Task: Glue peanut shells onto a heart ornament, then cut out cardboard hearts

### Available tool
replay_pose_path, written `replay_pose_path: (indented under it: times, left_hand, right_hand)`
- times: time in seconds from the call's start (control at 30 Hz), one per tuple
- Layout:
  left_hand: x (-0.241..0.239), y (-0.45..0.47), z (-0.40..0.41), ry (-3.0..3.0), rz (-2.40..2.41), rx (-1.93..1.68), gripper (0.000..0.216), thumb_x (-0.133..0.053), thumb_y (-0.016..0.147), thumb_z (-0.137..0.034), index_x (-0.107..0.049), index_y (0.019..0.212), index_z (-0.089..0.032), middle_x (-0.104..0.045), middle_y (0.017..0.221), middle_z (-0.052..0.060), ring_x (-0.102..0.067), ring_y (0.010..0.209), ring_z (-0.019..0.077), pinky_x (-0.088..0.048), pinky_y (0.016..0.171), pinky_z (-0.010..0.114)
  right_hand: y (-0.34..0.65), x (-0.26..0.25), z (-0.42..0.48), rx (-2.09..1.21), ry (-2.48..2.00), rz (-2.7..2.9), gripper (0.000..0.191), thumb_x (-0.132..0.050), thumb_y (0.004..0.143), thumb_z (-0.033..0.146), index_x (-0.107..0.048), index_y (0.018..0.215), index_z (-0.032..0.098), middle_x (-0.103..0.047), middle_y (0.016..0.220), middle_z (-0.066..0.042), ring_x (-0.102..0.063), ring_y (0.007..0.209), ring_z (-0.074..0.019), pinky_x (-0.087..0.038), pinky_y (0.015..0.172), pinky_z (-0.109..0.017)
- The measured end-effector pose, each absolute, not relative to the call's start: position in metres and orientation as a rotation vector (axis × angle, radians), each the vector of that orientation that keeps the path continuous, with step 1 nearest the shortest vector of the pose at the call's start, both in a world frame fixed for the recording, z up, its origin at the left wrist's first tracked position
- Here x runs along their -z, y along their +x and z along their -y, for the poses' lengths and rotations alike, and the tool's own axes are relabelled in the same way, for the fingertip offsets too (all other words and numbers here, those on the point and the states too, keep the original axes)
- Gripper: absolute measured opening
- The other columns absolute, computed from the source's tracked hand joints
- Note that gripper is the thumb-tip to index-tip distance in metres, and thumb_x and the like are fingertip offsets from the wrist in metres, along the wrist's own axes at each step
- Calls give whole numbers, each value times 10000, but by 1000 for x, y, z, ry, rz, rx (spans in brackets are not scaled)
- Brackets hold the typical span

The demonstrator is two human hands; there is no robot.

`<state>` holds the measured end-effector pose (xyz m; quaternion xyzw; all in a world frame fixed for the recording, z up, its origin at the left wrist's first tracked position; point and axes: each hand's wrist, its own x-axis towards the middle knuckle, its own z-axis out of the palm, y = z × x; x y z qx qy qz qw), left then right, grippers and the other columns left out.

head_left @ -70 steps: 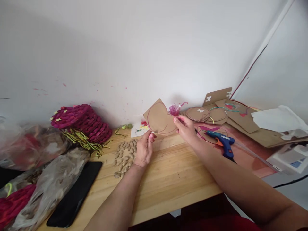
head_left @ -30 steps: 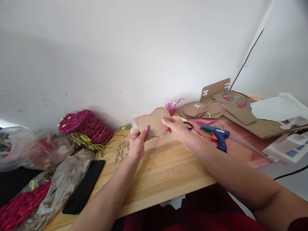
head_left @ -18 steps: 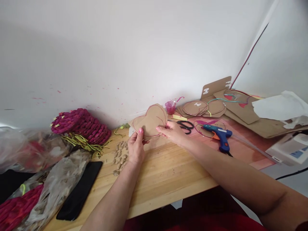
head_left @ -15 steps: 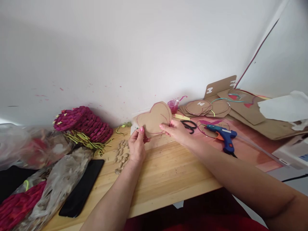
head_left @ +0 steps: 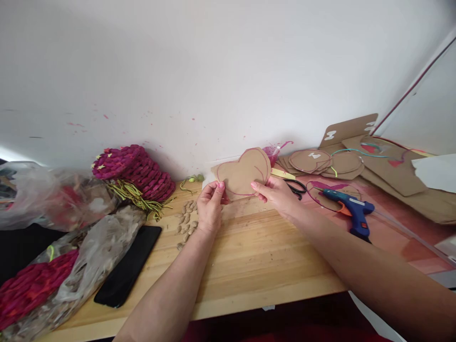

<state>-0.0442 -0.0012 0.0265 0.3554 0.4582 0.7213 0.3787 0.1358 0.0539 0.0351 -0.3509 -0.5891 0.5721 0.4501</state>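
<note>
Head: heart (head_left: 242, 173), wooden table (head_left: 249, 256), white wall (head_left: 213, 71)

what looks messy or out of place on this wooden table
Pink paint specks dot the white wall; small tan seed-like pieces lie scattered on the wooden tabletop beside the left hand holding the brown cardboard heart.

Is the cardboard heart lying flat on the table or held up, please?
Held up: left hand and right hand pinch the heart by its lower edge.

No readable text or labels.
</note>
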Motion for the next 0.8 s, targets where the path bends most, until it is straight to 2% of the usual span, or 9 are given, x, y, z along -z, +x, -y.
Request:
replay_pose_path:
  times: [0.13,0.6,0.8]
  left_hand:
    - [-27,-45,0,908,-1206,-1894,449,-912,626,-492,-610,727,-175,-603,601,-30,-549,500,78,-434,479,191]
    - [-33,-46,3,1014,-1220,-1884,462,-893,659,-519,-586,708,-179,-585,609,-36,-548,523,81,-450,527,200]
    - [-34,-47,2,985,-1192,-1863,411,-888,677,-486,-665,833,-178,-599,661,-36,-542,548,79,-453,540,196]
  right_hand:
    - [136,-36,-53,-1405,-880,1476,481,-792,698,614,-548,673,200,-526,557,39,-426,513,-99,-290,514,-272]
    - [137,-37,-53,-1346,-923,1490,483,-773,697,626,-551,693,197,-532,560,40,-439,510,-103,-301,523,-281]
    - [138,-40,-51,-1369,-932,1479,486,-777,687,631,-554,686,199,-539,556,36,-442,509,-106,-301,520,-280]
